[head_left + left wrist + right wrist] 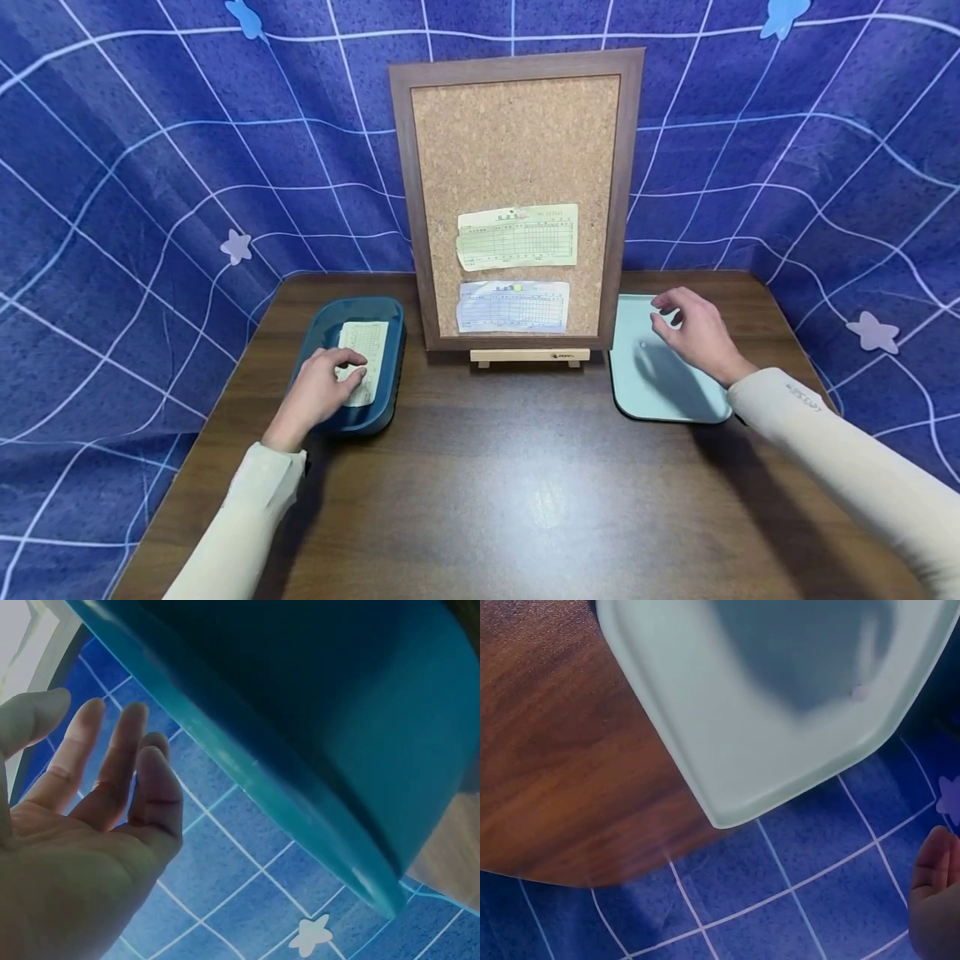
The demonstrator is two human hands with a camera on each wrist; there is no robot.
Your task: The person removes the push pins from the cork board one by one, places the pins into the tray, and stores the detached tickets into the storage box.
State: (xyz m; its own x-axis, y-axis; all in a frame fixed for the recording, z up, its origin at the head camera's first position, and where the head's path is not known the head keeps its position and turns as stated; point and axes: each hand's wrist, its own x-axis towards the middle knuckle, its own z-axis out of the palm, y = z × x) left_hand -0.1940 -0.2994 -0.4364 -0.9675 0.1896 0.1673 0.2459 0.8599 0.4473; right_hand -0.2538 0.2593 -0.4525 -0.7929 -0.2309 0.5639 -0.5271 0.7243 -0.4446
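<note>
My left hand (318, 385) hovers over the near side of a dark teal basket (397, 358). A printed paper slip (369, 337) lies in that basket, partly covered by the hand in the head view. In the left wrist view the left hand's fingers (112, 780) are loosely bent with nothing between them, beside the teal basket wall (225, 757). On the other side, my right hand (697, 329) is above a pale mint tray (630, 392), thumb and fingers apart and holding nothing visible. A small pale pushpin-like piece (859, 692) lies in the tray.
A framed cork board (517, 142) stands on a small wooden easel (529, 357) at the table's back. Two slips are pinned on it, a greenish one (517, 242) above a bluish one (513, 310). Blue gridded cloth (150, 167) surrounds the brown wooden table (465, 475).
</note>
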